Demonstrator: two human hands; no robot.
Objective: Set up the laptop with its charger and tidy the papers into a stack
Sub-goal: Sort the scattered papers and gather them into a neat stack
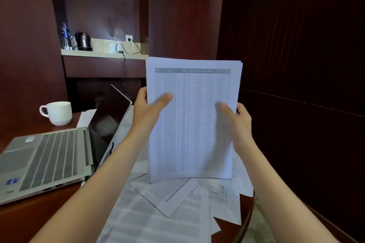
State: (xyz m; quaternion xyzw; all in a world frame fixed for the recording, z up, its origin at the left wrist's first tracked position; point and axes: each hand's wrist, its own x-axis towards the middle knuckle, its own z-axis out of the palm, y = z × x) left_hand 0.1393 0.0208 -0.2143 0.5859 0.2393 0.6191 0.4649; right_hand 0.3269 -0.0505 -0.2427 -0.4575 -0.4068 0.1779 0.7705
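Here both hands, left hand (146, 109) and right hand (240, 122), grip a sheaf of papers (192, 122) upright above loose sheets (177, 209) on the table (39, 221), beside the open laptop (51, 156).

Left hand (147, 110): reaching forward from the near left on a bare forearm, pinching the left edge of the upright paper sheaf (193, 134), thumb lying across the front. Right hand (241, 122): gripping the right edge slightly lower, thumb pressing on the front, fingers curling behind.
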